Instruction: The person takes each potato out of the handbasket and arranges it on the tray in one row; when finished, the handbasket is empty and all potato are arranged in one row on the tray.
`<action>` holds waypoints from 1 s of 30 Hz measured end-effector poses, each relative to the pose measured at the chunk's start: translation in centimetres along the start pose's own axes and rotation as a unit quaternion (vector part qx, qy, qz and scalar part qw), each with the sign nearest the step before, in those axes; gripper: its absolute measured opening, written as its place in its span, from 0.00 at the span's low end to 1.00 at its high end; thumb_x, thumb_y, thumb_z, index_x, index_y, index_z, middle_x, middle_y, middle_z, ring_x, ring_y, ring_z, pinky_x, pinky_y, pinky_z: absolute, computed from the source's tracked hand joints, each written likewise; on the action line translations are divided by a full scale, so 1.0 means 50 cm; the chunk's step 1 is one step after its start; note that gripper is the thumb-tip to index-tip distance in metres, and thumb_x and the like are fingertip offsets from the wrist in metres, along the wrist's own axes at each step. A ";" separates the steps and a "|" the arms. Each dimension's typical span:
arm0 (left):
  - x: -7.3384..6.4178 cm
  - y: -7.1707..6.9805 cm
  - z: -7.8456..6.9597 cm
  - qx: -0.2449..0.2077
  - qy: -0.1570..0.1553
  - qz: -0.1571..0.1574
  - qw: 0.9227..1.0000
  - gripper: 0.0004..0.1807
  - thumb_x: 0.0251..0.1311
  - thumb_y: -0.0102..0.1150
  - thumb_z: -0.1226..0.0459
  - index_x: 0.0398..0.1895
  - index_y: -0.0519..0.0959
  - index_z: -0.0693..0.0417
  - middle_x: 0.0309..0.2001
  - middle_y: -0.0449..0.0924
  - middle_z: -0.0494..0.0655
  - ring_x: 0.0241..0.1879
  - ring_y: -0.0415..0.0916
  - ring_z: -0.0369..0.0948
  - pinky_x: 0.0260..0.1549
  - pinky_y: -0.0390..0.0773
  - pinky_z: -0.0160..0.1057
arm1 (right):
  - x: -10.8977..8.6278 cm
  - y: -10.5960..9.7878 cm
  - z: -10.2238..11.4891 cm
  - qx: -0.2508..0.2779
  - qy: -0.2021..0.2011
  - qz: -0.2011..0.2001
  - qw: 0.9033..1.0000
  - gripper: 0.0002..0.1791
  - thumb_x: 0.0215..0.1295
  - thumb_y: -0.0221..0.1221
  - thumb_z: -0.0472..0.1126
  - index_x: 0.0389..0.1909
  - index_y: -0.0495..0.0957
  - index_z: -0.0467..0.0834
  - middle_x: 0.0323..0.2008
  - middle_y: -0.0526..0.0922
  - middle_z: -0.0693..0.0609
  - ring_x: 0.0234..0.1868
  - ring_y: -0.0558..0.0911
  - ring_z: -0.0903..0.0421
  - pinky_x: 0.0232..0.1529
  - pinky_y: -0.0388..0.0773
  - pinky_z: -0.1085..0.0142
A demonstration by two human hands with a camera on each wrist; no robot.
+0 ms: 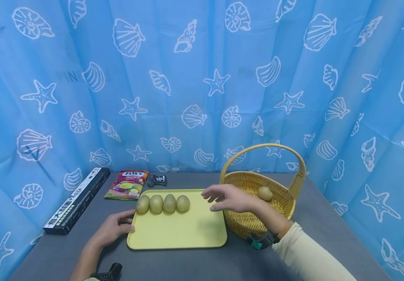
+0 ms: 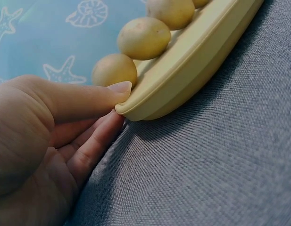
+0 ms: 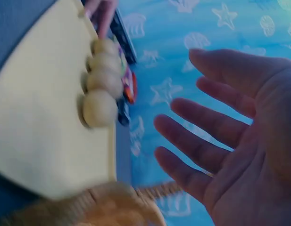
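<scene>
Several potatoes point(image 1: 169, 203) stand in a row along the far left part of a yellow tray point(image 1: 177, 234). My left hand point(image 1: 115, 228) pinches the tray's left edge; in the left wrist view the thumb point(image 2: 88, 96) lies on the rim and the fingers come from below it. Above the tray's right end, my right hand point(image 1: 231, 198) is empty, its fingers spread and loosely bent in the right wrist view. Beside it, a wicker basket point(image 1: 238, 224) with a tall handle holds one potato point(image 1: 265, 193). The right forearm hides some of the basket.
Behind the tray lie a colourful candy bag point(image 1: 128, 185) and a small black packet point(image 1: 157, 180). A long black-and-white pasta box point(image 1: 77, 201) lies at the left on the grey table point(image 1: 173, 265). A blue shell-patterned curtain point(image 1: 202, 93) encloses the back and sides.
</scene>
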State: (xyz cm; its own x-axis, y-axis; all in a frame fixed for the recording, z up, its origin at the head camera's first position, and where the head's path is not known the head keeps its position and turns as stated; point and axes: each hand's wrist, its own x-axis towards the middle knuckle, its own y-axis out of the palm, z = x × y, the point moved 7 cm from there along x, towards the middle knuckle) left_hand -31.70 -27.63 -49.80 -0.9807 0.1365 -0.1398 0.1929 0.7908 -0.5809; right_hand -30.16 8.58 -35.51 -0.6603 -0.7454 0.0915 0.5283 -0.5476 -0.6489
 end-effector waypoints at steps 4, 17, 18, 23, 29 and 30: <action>0.000 0.000 0.000 0.001 -0.001 -0.002 1.000 0.37 0.54 0.70 0.59 0.67 0.70 0.62 0.48 0.80 0.53 0.50 0.76 0.51 0.52 0.71 0.58 | -0.025 -0.036 -0.016 -0.013 0.018 0.020 1.000 0.23 0.65 0.63 0.39 0.60 0.74 0.40 0.54 0.80 0.46 0.55 0.78 0.43 0.55 0.74 0.53; 0.000 0.001 0.006 -0.004 -0.001 -0.005 1.000 0.37 0.53 0.71 0.59 0.66 0.70 0.62 0.49 0.80 0.53 0.50 0.76 0.51 0.52 0.72 0.58 | -0.080 -0.140 -0.142 -0.007 0.094 -0.027 0.995 0.23 0.66 0.61 0.39 0.59 0.73 0.33 0.55 0.77 0.37 0.56 0.76 0.38 0.54 0.74 0.53; 0.001 0.001 0.007 -0.005 -0.002 -0.007 1.000 0.38 0.53 0.71 0.59 0.66 0.70 0.62 0.49 0.80 0.53 0.50 0.76 0.51 0.52 0.72 0.57 | -0.082 -0.146 -0.154 -0.009 0.100 -0.039 0.994 0.23 0.67 0.60 0.38 0.60 0.73 0.33 0.55 0.77 0.37 0.57 0.75 0.37 0.55 0.74 0.53; 0.001 0.002 0.003 -0.005 0.004 -0.009 1.000 0.37 0.53 0.71 0.59 0.66 0.70 0.62 0.50 0.80 0.54 0.50 0.76 0.51 0.51 0.73 0.57 | -0.095 -0.178 -0.209 -0.025 0.140 -0.089 0.986 0.23 0.66 0.61 0.37 0.60 0.73 0.33 0.55 0.77 0.37 0.60 0.71 0.33 0.56 0.72 0.48; 0.001 0.000 -0.002 -0.005 0.020 -0.009 1.000 0.37 0.53 0.71 0.59 0.66 0.70 0.63 0.49 0.80 0.54 0.50 0.76 0.51 0.51 0.73 0.57 | -0.115 -0.208 -0.249 -0.077 0.184 -0.105 0.974 0.22 0.65 0.63 0.39 0.57 0.76 0.34 0.55 0.78 0.36 0.59 0.71 0.32 0.57 0.68 0.43; 0.001 -0.001 -0.002 -0.004 0.020 -0.009 1.000 0.37 0.53 0.71 0.59 0.66 0.70 0.63 0.49 0.80 0.53 0.50 0.76 0.51 0.51 0.73 0.57 | -0.117 -0.210 -0.254 -0.088 0.192 -0.102 0.972 0.22 0.64 0.63 0.39 0.57 0.76 0.34 0.55 0.78 0.36 0.59 0.71 0.32 0.57 0.67 0.42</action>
State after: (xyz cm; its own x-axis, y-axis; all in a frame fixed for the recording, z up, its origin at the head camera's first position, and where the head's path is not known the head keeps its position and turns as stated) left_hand -31.74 -27.59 -49.71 -0.9845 0.1459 -0.0971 0.1751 0.7978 -0.5769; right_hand -38.61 23.55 -38.81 -0.9103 -0.4125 -0.0343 0.2875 -0.5704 -0.7694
